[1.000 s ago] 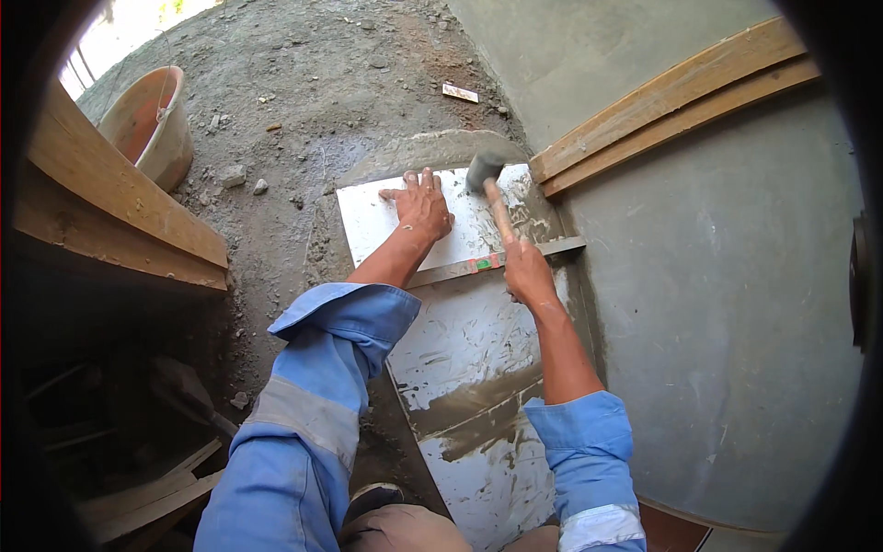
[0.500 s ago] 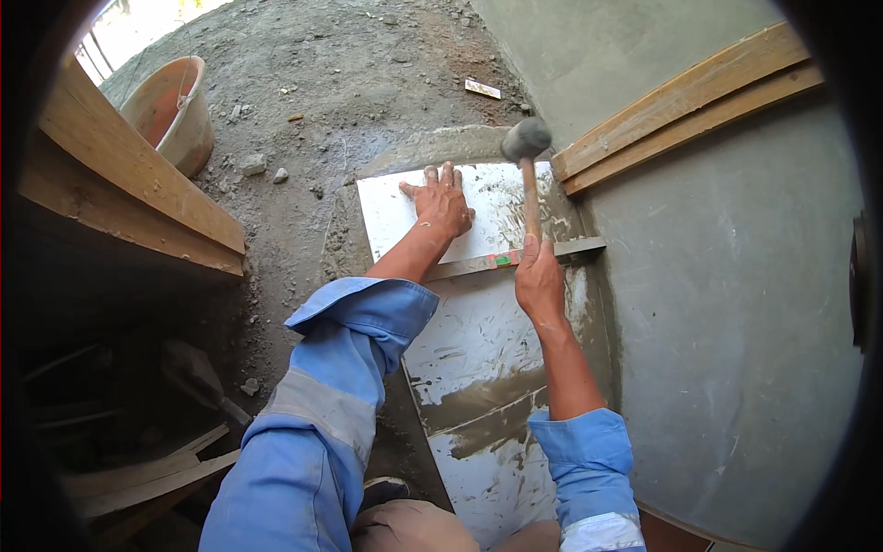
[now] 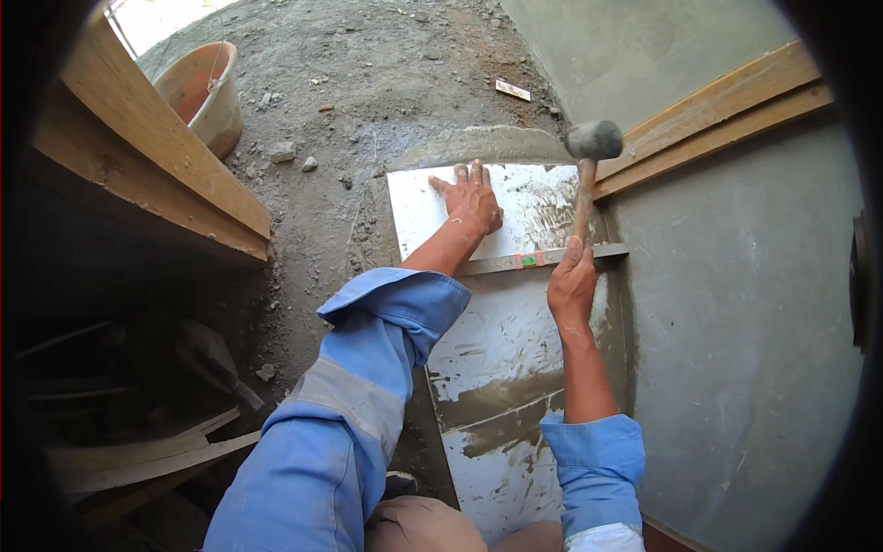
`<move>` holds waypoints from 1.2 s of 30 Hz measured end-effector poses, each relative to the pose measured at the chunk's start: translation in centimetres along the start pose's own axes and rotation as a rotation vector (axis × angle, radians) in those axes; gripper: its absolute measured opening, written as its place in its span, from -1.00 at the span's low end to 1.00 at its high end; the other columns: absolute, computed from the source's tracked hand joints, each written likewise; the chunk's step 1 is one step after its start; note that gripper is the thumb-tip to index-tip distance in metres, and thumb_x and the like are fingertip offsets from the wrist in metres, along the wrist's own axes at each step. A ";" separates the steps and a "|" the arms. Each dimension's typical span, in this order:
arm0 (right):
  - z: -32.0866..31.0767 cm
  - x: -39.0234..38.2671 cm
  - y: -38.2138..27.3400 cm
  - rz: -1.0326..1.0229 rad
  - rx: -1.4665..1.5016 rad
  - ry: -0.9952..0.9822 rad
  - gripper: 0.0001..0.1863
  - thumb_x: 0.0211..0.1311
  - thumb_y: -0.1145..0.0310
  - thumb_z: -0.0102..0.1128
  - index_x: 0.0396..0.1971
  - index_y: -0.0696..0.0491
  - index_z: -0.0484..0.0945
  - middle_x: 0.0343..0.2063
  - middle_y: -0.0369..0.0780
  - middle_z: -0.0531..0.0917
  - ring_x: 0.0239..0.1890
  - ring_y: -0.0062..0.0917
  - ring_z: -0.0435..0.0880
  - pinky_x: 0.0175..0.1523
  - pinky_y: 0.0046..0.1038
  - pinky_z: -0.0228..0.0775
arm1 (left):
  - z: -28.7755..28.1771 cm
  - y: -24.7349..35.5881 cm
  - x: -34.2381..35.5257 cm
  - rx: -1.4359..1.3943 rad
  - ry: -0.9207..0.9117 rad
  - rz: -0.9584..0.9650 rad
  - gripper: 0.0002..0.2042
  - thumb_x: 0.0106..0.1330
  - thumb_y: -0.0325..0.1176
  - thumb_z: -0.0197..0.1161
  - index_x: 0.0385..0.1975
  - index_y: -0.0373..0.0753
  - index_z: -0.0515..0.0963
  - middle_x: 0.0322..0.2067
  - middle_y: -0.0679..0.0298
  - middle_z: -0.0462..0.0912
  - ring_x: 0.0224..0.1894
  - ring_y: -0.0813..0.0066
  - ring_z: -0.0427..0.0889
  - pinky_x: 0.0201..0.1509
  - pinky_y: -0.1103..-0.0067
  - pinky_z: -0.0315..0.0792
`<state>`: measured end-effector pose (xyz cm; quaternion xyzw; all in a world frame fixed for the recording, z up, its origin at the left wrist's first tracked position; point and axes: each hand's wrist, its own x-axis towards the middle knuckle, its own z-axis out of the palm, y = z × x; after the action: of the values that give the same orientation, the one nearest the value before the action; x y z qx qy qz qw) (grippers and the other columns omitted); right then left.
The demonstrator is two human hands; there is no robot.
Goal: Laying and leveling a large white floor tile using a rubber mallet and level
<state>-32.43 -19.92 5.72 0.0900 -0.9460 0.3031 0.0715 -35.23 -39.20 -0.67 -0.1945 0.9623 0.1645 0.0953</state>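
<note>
My left hand [image 3: 470, 204] lies flat with fingers spread on the far white tile [image 3: 418, 198], which is smeared with mortar toward its right side. In my right hand [image 3: 572, 281] is the wooden handle of a rubber mallet [image 3: 594, 140]; its dark head is up near the tile's far right corner. A spirit level [image 3: 497, 264] with a green vial lies across the near part of that tile, its right end by the wall. My right hand overlaps the level in the view. Nearer to me are more mortar-smeared white tiles [image 3: 483, 340].
Wet mortar [image 3: 487, 143] edges the far tile. A plaster wall [image 3: 727, 294] and wooden door frame [image 3: 717, 120] stand at right, another wooden frame [image 3: 166, 156] at left. Beyond are a bucket [image 3: 221, 120] and rubble. A trowel [image 3: 216, 354] and boards [image 3: 138, 460] lie in shadow at lower left.
The whole view has shifted, moving things slightly right. The mallet head has moved right relative to the tile, toward the door frame. My left hand stays on the tile.
</note>
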 end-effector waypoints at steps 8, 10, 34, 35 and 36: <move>-2.2 3.9 3.6 0.134 0.168 0.032 -0.30 0.59 -0.10 -0.29 -0.26 0.33 0.52 -0.42 0.16 0.63 -0.27 0.19 0.58 -0.14 -0.03 0.42 | 1.9 2.3 2.0 0.110 0.043 0.058 -0.23 0.35 0.03 0.16 0.52 -0.13 0.14 0.55 0.26 0.07 0.58 0.05 0.02 0.44 -0.38 -0.16; -3.4 3.4 2.1 0.276 0.266 -0.031 -0.33 0.59 -0.09 -0.28 -0.26 0.31 0.52 -0.44 0.15 0.62 -0.29 0.19 0.59 -0.17 -0.03 0.42 | 3.0 1.1 2.8 0.070 0.025 0.370 -0.42 0.49 -0.20 -0.09 0.52 -0.06 0.15 0.57 0.28 0.02 0.61 0.10 -0.06 0.54 -0.23 -0.24; -0.9 4.5 4.4 0.157 -0.172 -0.040 -0.38 0.57 -0.10 -0.29 -0.16 0.23 0.48 -0.22 0.26 0.65 -0.09 0.24 0.61 0.02 0.12 0.41 | 3.7 5.2 5.2 0.025 -0.006 0.309 -0.30 0.45 0.00 0.04 0.54 -0.09 0.09 0.59 0.35 -0.03 0.61 0.32 -0.06 0.59 -0.10 -0.23; -0.9 4.9 4.6 0.176 -0.236 -0.116 -0.38 0.57 -0.10 -0.29 -0.13 0.23 0.48 -0.20 0.26 0.66 -0.08 0.24 0.61 0.04 0.11 0.41 | 3.7 5.2 5.2 0.022 -0.003 0.298 -0.30 0.45 0.01 0.04 0.54 -0.09 0.08 0.59 0.35 -0.04 0.61 0.32 -0.06 0.59 -0.10 -0.23; -0.9 5.4 4.5 0.183 -0.293 -0.193 -0.38 0.56 -0.11 -0.28 -0.10 0.22 0.48 -0.18 0.25 0.67 -0.06 0.24 0.62 0.06 0.10 0.42 | 3.6 5.1 5.3 0.026 0.008 0.287 -0.29 0.45 0.02 0.04 0.55 -0.09 0.06 0.59 0.34 -0.04 0.61 0.31 -0.06 0.59 -0.10 -0.24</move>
<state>-38.56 -16.48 5.00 0.0210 -0.9867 0.1576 -0.0351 -41.72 -35.33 -3.88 -0.0542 0.9827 0.1630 0.0695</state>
